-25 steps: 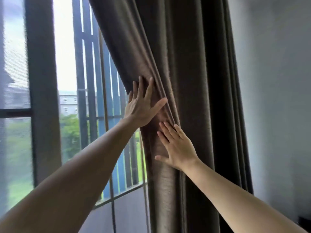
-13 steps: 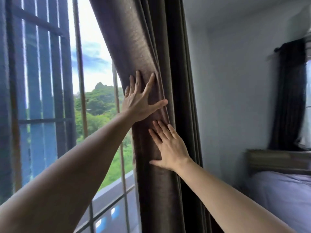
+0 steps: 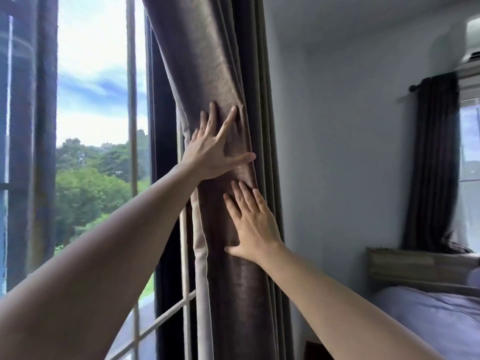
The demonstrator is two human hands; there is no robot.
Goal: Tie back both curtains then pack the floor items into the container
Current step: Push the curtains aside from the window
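A brown curtain (image 3: 207, 61) hangs bunched into a narrow column beside the window (image 3: 98, 126). My left hand (image 3: 210, 149) lies flat against the gathered folds, fingers spread and pointing up. Just below it my right hand (image 3: 253, 224) also presses flat on the fabric with its fingers apart. Neither hand grips anything. No tie-back, floor items or container are in view.
A white wall (image 3: 337, 152) stands right of the curtain. Farther right, a second dark curtain (image 3: 433, 162) hangs by another window, under an air conditioner (image 3: 470, 55). A wooden headboard (image 3: 415, 266) and a bed with purple bedding (image 3: 436, 323) fill the lower right.
The curtain has been pushed to the right toward the wall, uncovering more window. Both hands stayed flat on it, and the view swung right to show the bed.
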